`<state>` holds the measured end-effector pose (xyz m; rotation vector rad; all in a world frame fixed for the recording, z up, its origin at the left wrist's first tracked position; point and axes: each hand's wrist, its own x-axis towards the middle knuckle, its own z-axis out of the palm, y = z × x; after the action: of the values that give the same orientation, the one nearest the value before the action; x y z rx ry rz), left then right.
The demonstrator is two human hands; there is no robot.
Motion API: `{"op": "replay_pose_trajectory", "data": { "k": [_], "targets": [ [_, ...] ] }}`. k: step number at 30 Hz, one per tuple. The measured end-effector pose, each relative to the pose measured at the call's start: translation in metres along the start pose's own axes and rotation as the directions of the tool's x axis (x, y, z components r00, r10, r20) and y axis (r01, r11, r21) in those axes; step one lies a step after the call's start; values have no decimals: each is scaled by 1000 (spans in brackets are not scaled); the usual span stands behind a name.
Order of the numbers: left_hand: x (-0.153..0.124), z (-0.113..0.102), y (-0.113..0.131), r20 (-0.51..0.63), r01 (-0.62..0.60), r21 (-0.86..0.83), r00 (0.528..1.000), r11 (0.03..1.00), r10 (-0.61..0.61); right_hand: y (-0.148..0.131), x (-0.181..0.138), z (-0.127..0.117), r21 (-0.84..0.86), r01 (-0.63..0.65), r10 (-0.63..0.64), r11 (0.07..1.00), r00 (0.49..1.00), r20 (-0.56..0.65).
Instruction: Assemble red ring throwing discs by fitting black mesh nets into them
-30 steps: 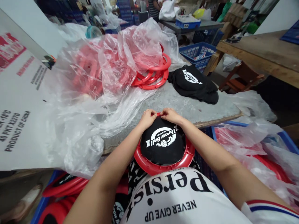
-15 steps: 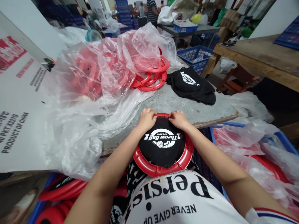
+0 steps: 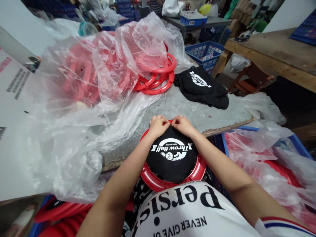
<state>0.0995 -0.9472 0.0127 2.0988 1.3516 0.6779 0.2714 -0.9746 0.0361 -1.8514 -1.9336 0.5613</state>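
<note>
A red plastic ring [image 3: 153, 180] rests against my lap and the table's front edge. Over it lies a round black cloth [image 3: 172, 171] printed in white with "Throw Ball", upside down from here. At the far rim, my left hand [image 3: 158, 126] is closed, thumb and fingers pinching the edge of the cloth. Close beside it, my right hand [image 3: 183, 125] pinches the same edge, the fingertips nearly meeting. Part of the ring's left side is hidden by my left hand and forearm.
On the grey table [image 3: 190, 113] are a pile of black printed cloths [image 3: 204, 93], stacked red rings [image 3: 160, 88] and a large clear plastic bag [image 3: 113, 62] of rings. Blue crates flank me, the right crate [image 3: 225, 144] holding bagged red parts. A printed white carton [image 3: 14, 131] stands left.
Both hands have moved inward along the far rim, closer together. The cloth's far edge is drawn into a peak between them. The view has shifted slightly.
</note>
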Motion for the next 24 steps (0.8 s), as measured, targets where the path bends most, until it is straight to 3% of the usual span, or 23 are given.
{"op": "replay_pose_trajectory", "data": {
  "k": [7, 24],
  "targets": [
    [0, 4, -4, -69, 1, -61, 998, 998, -6, 2, -1, 3, 21, -19, 20, 1000, 998, -53],
    [-1, 6, -1, -87, 28, 4, 996, 1000, -28, 0, -2, 6, -33, -24, 21, 999, 996, -89]
  ]
}}
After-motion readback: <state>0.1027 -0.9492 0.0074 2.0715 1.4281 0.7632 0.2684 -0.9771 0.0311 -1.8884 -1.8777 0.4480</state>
